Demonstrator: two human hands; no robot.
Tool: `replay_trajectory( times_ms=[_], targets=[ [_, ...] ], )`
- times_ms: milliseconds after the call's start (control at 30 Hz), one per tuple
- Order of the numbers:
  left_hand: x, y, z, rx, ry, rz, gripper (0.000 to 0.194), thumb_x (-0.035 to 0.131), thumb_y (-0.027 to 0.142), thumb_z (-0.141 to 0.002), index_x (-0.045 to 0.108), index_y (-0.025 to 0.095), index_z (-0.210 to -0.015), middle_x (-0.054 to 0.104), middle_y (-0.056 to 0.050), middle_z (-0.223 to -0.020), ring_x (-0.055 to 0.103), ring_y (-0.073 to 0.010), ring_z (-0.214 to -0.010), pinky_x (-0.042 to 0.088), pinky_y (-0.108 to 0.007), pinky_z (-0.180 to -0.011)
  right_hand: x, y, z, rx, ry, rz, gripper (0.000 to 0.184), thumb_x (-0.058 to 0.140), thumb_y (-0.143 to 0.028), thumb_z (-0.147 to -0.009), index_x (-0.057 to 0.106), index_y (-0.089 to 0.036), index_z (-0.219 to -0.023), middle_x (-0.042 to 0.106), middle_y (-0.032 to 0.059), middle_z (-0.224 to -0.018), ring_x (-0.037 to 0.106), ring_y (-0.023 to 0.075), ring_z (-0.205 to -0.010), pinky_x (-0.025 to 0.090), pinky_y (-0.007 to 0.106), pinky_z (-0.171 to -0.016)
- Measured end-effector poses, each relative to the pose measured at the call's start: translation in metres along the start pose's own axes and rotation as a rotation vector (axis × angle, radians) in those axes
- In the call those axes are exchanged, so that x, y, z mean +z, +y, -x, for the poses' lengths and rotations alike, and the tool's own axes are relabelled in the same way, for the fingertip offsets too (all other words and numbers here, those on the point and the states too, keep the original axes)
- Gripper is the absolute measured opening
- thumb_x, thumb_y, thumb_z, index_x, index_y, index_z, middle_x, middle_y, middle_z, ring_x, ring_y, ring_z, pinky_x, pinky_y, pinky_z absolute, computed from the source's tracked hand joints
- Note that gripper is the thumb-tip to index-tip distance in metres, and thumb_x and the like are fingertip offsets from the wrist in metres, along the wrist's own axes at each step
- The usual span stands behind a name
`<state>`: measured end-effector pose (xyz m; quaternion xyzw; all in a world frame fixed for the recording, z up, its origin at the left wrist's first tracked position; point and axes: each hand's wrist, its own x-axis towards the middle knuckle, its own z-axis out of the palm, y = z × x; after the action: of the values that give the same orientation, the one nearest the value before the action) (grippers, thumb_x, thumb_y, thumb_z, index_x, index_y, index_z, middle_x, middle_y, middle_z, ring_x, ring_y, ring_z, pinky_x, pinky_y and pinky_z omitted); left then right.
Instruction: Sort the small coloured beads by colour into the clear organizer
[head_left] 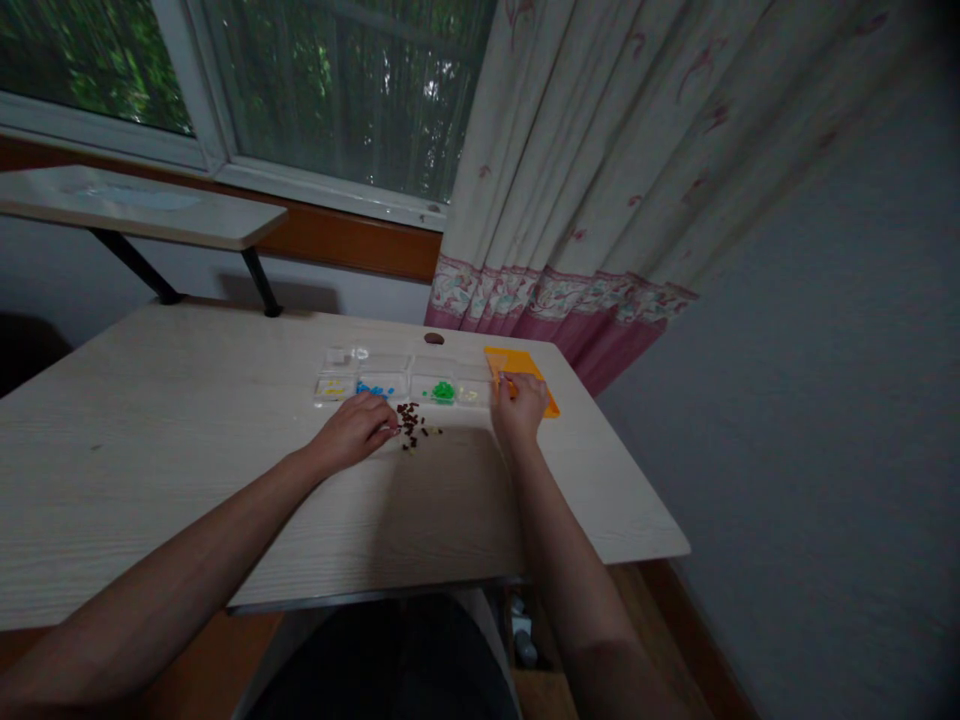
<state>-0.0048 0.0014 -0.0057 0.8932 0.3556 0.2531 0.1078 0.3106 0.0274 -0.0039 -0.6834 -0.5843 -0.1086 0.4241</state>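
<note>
In the head view, we have before us a pale bench (pixel 225 430) with fine wood grain, placed in the corner of a room. Behind it is a window (pixel 337 100) with a white frame, and green plants show through the glass. A cream curtain (pixel 585 150) with small pink flowers and a dark pink lower band hangs beside the window and comes down behind the bench. To the right there is a plain grey wall (pixel 795 400). At the back left, a raised shelf (pixel 187 215) stands on black supports (pixel 260 282).

On the bench, near its far edge, lies a clear box (pixel 435 364) with several compartments. In its front row we see yellow pieces (pixel 331 390), blue pieces (pixel 375 390) and a heap of green pieces (pixel 443 392). Just in front of the box, loose brown pieces (pixel 409 420) are scattered on the wood. An orange sheet (pixel 531 362) lies at the right end of the box.

Our left hand (pixel 356 428) is beside the brown pieces, with the fingers bent; we cannot tell if they hold a piece. Our right hand (pixel 523 405) is over the orange sheet, its fingers curled and close together, and what they hold we also cannot tell.
</note>
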Motion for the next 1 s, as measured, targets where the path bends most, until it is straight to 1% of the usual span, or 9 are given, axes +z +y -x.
replay_trajectory(
  times_ms=[133,200,267,400,467,533,700,833,1000],
  targets=[
    [-0.001,0.0,-0.002,-0.085,0.098,0.056,0.023,0.054,0.039,-0.093,0.065,0.019,-0.087,0.063,-0.006,-0.089,0.053,-0.0219,-0.091,0.04,-0.035,-0.084,0.004,-0.032,0.014,-0.227,-0.074,-0.139,0.024,0.054,-0.03,-0.093,0.076,-0.021,-0.096,0.071,0.0067,-0.094,0.056,0.0212,-0.095,0.039,0.036,-0.09],
    [0.001,-0.001,-0.004,-0.131,0.158,0.124,0.024,0.055,0.042,-0.091,0.065,0.02,-0.087,0.064,-0.005,-0.087,0.054,-0.0211,-0.09,0.04,-0.034,-0.083,0.005,-0.047,0.024,-0.338,-0.156,-0.239,0.021,0.057,-0.031,-0.093,0.076,-0.023,-0.095,0.072,0.0051,-0.092,0.058,0.0196,-0.093,0.04,0.035,-0.09],
    [0.003,-0.001,-0.005,-0.167,0.205,0.203,0.026,0.056,0.043,-0.09,0.065,0.019,-0.086,0.064,-0.005,-0.086,0.055,-0.0201,-0.088,0.04,-0.033,-0.083,0.005,-0.059,0.033,-0.441,-0.252,-0.333,0.019,0.06,-0.032,-0.093,0.075,-0.024,-0.099,0.074,0.0041,-0.093,0.06,0.0189,-0.093,0.04,0.035,-0.089],
    [0.006,0.001,-0.007,-0.225,0.233,0.352,0.029,0.057,0.046,-0.088,0.065,0.018,-0.084,0.063,-0.004,-0.082,0.055,-0.0176,-0.08,0.041,-0.029,-0.075,0.004,-0.074,0.043,-0.585,-0.418,-0.428,0.024,0.064,-0.036,-0.091,0.072,-0.025,-0.111,0.075,0.003,-0.098,0.061,0.019,-0.092,0.041,0.034,-0.086],
    [0.007,0.003,-0.007,-0.249,0.213,0.415,0.031,0.057,0.047,-0.088,0.065,0.018,-0.083,0.062,-0.003,-0.081,0.054,-0.0163,-0.077,0.041,-0.027,-0.071,0.003,-0.078,0.045,-0.619,-0.452,-0.434,0.024,0.063,-0.035,-0.091,0.072,-0.026,-0.112,0.076,0.0026,-0.097,0.061,0.0191,-0.09,0.041,0.034,-0.084],
    [0.008,0.004,-0.007,-0.254,0.184,0.466,0.032,0.056,0.048,-0.088,0.064,0.018,-0.084,0.061,-0.003,-0.082,0.053,-0.0155,-0.075,0.04,-0.026,-0.068,0.003,-0.08,0.046,-0.64,-0.455,-0.435,0.023,0.061,-0.033,-0.092,0.073,-0.025,-0.11,0.076,0.0025,-0.094,0.061,0.0188,-0.088,0.041,0.034,-0.083],
    [0.011,0.005,-0.006,-0.241,0.141,0.535,0.032,0.057,0.049,-0.088,0.065,0.017,-0.087,0.06,-0.003,-0.083,0.053,-0.0151,-0.077,0.042,-0.026,-0.069,0.001,-0.085,0.047,-0.666,-0.467,-0.394,0.019,0.059,-0.029,-0.094,0.075,-0.025,-0.103,0.075,0.0023,-0.086,0.061,0.0183,-0.083,0.039,0.033,-0.08],
    [0.012,0.004,-0.006,-0.249,0.149,0.541,0.031,0.058,0.047,-0.088,0.065,0.017,-0.085,0.061,-0.003,-0.083,0.053,-0.0149,-0.077,0.041,-0.025,-0.068,0.001,-0.085,0.047,-0.652,-0.5,-0.4,0.016,0.062,-0.03,-0.093,0.076,-0.026,-0.098,0.075,0.0025,-0.084,0.06,0.0186,-0.083,0.038,0.033,-0.079],
    [0.01,0.004,-0.008,-0.215,0.142,0.506,0.033,0.052,0.046,-0.092,0.067,0.017,-0.085,0.064,-0.005,-0.085,0.057,-0.0169,-0.081,0.043,-0.029,-0.074,0.002,-0.084,0.048,-0.615,-0.522,-0.411,0.018,0.06,-0.033,-0.094,0.076,-0.025,-0.096,0.075,0.0032,-0.084,0.061,0.0189,-0.083,0.04,0.033,-0.08]
  ],
)
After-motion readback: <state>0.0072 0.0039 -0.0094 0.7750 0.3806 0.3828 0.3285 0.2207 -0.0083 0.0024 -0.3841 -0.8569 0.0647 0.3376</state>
